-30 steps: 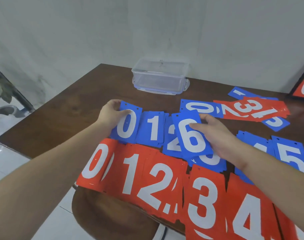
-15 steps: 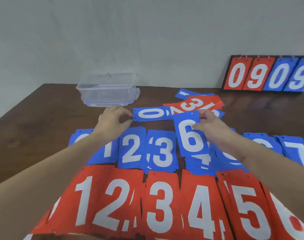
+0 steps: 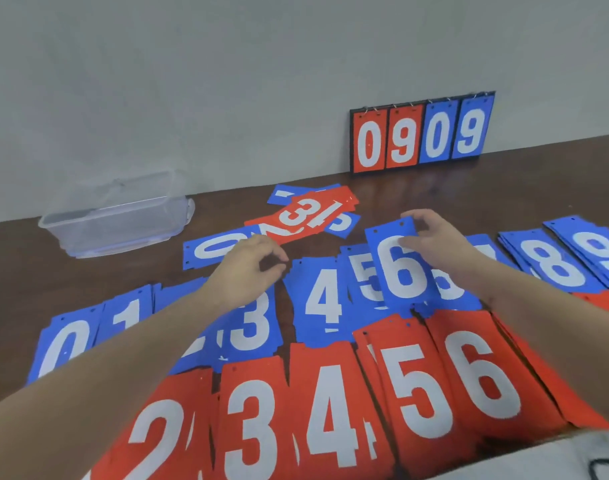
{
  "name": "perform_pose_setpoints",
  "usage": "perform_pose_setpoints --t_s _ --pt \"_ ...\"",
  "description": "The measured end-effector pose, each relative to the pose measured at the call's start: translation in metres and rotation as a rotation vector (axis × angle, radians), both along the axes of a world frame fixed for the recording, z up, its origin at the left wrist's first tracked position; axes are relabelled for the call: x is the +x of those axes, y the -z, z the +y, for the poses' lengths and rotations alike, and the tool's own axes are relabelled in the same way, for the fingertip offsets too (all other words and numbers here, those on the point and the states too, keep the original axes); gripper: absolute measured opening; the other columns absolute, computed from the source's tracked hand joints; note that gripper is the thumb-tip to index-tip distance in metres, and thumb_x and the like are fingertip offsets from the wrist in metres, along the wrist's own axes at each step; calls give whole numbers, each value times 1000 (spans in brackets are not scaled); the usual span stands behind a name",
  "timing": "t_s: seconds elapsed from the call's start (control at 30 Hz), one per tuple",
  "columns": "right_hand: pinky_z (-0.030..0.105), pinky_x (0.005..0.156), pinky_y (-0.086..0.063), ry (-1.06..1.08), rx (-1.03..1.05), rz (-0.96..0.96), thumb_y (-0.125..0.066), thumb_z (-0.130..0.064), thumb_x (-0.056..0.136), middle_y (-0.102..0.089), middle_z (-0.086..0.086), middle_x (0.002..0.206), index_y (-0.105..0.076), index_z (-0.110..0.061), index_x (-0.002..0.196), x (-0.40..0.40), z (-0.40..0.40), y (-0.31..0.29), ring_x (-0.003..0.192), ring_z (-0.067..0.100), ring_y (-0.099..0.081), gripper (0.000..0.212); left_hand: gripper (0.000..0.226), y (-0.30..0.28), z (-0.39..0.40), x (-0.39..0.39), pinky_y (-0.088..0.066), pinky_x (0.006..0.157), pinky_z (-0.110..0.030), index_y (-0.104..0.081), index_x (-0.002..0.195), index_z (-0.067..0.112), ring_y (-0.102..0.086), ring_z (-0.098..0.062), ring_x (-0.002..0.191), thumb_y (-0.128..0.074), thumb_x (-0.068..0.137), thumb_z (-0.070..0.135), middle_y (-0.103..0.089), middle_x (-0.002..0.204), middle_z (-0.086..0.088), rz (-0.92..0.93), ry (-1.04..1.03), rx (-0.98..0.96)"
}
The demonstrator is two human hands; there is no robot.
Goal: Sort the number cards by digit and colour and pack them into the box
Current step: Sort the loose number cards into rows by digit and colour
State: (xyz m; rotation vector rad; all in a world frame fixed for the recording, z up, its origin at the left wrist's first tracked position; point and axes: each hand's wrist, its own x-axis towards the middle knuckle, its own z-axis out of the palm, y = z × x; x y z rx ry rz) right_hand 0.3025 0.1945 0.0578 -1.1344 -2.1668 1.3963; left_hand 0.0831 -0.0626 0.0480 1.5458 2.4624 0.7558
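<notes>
Since half a second ago my right hand (image 3: 434,244) has carried the blue plastic card with the white 6 (image 3: 398,263) rightward along the blue row; it was over the 4 pile and now sits tilted over the blue 5 pile (image 3: 363,275) and the pile just right of it, whose digit my wrist mostly hides. My right fingers (image 3: 414,216) are curled round the card's far top edge, thumb on its face, pinching it. My left hand (image 3: 251,268) has shifted too, and now hangs above the blue 3 pile (image 3: 251,327) with fingers loosely curled together, thumb near the fingertips, holding nothing I can see.

Just beyond my left fingers a blue 0 card (image 3: 213,249) lies sideways, partly under a loose heap of red and blue cards (image 3: 310,213). Well beyond and left of those fingers stands the clear plastic box (image 3: 119,216) on the dark brown wooden tabletop (image 3: 19,271). Between my two hands lies the blue 4 pile (image 3: 322,299). Right of my right fingers are the blue 8 (image 3: 552,265) and 9 (image 3: 601,251) piles. Nearer me than both hands runs the red row, 2 to 6 (image 3: 331,410). Far beyond my right fingers a flip scoreboard (image 3: 421,133) reading 0909 leans at the wall.
</notes>
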Motion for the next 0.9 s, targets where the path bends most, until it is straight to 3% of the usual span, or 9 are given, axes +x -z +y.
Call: perform_pose_setpoints --t_s 0.07,0.2,0.3,0.4,0.47,0.57,0.7,0.83,0.9 --pt "31 61 -47 -25 55 -35 -66 -19 95 -70 -2 103 -53 -33 127 1 9 3 80 18 -66 37 12 -1 6 2 -47 97 -29 -67 104 29 -53 -7 109 -65 95 21 -57 111 14 1 -13 -8" --pt "34 57 -44 -57 190 -164 -62 -15 96 -61 2 102 -48 -30 127 9 27 10 67 25 -55 37 13 -1 17 2 -44 96 -26 -67 105 29 -53 -7 110 -64 96 20 -56 113 13 -15 -30 -19" --pt "34 64 -45 -101 263 -261 -65 -15 92 -55 -4 103 -47 -26 128 17 37 15 85 29 -57 42 14 3 27 -2 -47 97 -30 -67 103 30 -53 -7 109 -63 96 18 -57 111 14 -12 -26 -40" --pt "35 94 -39 -143 509 -376 -73 -20 83 -54 -1 129 -48 -26 134 16 44 23 119 27 -45 57 15 5 39 -5 -47 100 -32 -67 105 29 -53 -7 111 -63 96 18 -57 111 15 4 -42 -66" --pt "41 102 -36 -127 585 -349 -73 -22 84 -47 0 141 -50 -28 136 10 44 22 125 30 -41 58 16 7 46 -9 -46 102 -32 -67 109 27 -52 -10 116 -62 97 18 -57 115 14 -3 -86 -68" --pt "42 105 -34 -167 612 -273 -68 -28 91 -50 -2 143 -54 -29 134 -11 42 19 131 29 -38 45 25 10 50 -18 -46 104 -35 -64 122 26 -49 -15 127 -62 98 22 -56 132 7 -32 -211 -66" --pt "39 107 -33 -296 550 -211 -63 -31 95 -53 -5 140 -55 -30 130 -51 42 20 131 23 -39 36 35 13 54 -35 -47 90 -28 -55 132 27 -46 -18 131 -62 98 25 -50 141 3 -63 -364 -59" --pt "36 104 -38 -387 534 -150 -61 -31 96 -56 -5 136 -54 -29 131 -94 41 26 126 20 -43 36 47 20 49 -59 -40 109 -40 -52 138 24 -42 -23 134 -66 94 36 -50 143 1 5 -498 -110" --pt "38 107 -40 -456 538 -115 -60 -28 97 -55 -4 139 -54 -28 135 -115 38 27 128 20 -44 39 52 24 44 -72 -38 109 -39 -51 139 23 -42 -22 133 -67 93 40 -50 144 1 -36 -560 -116"
